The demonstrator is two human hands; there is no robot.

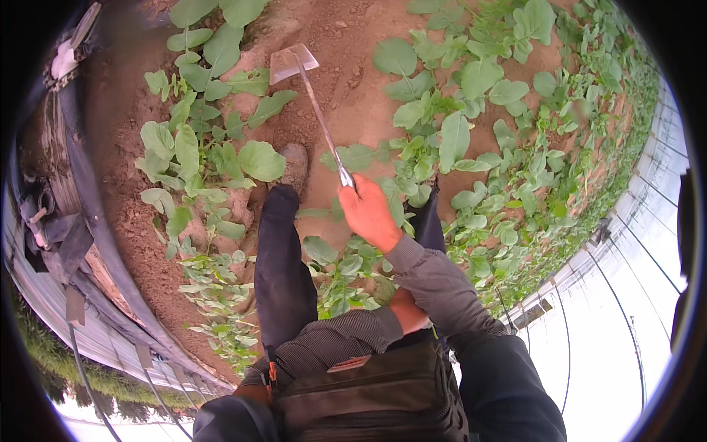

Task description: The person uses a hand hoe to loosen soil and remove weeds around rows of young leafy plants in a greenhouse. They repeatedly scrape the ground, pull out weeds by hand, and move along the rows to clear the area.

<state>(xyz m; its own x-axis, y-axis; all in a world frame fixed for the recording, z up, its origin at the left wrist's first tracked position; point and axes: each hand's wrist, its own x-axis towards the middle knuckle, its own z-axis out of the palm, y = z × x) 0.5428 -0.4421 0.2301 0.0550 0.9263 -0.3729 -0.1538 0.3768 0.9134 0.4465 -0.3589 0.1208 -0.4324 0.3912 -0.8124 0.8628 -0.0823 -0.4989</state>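
My right hand (371,212) is closed around the lower end of a short-handled hand hoe (320,113), whose handle points up and slightly left in view. The flat metal blade (290,62) is over bare soil between rows of leafy green plants (188,152). My left forearm crosses in front of my body, and my left hand (409,310) is partly hidden under the right sleeve; its fingers cannot be made out. Broad leaves (353,157) lie on both sides of the handle.
My shoe (294,166) stands on the soil beside the left row. Dense leafy plants (497,188) spread to the right. A dark pipe or rolled edging (91,182) and a weathered wooden board (62,160) run along the left. A dark bag (364,395) hangs at my waist.
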